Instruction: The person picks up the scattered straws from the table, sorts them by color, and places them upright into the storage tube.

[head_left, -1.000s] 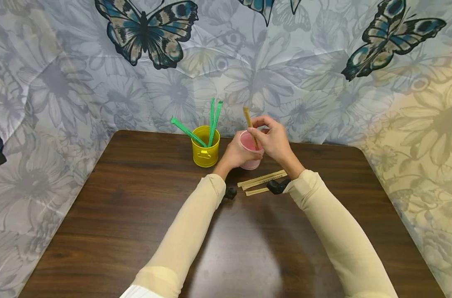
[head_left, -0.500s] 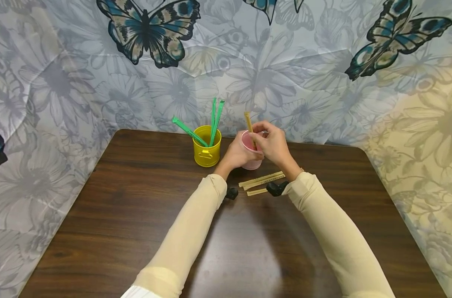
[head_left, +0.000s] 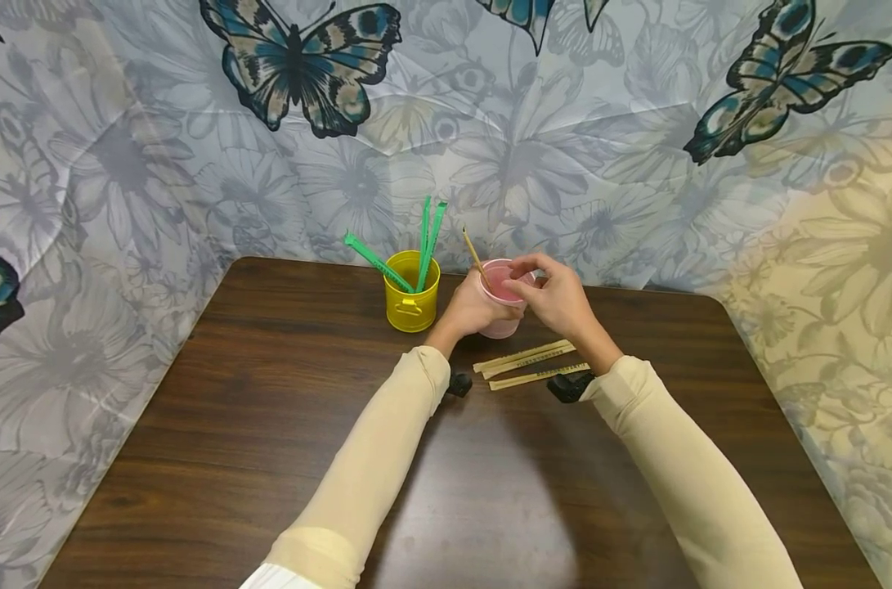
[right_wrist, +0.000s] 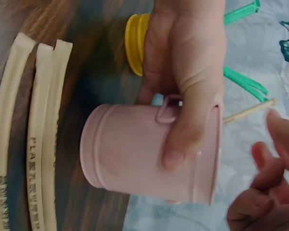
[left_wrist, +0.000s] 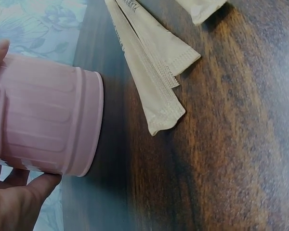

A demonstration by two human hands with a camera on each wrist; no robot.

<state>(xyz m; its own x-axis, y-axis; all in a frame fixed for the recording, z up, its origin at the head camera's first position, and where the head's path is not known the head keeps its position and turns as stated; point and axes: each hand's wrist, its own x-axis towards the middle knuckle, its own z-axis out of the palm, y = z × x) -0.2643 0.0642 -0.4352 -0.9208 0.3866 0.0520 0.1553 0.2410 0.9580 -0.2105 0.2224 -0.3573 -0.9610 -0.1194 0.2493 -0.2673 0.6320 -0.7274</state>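
Observation:
My left hand (head_left: 466, 309) grips a small pink bucket (right_wrist: 135, 149) around its side, with the thumb laid along the wall in the right wrist view. One tan paper-wrapped stick (head_left: 473, 252) stands in the bucket, leaning left against the rim; its lower end is hidden. At the bucket's right rim is my right hand (head_left: 559, 303), fingers loosely bent and holding nothing. In the right wrist view a gap shows between those fingers and the stick's tip. Three more tan paper-wrapped sticks (head_left: 526, 357) lie on the table just in front of the bucket.
Left of the pink bucket stands a yellow bucket (head_left: 410, 317) with three green wrapped sticks (head_left: 375, 260) in it. Both buckets are near the back edge of the dark wooden table (head_left: 269, 425). A butterfly-print cloth (head_left: 563, 164) hangs behind.
My right hand has let go of the tan stick and drawn back slightly to the right. The stick has dropped lower and tipped left against the rim. The left hand keeps its grip.

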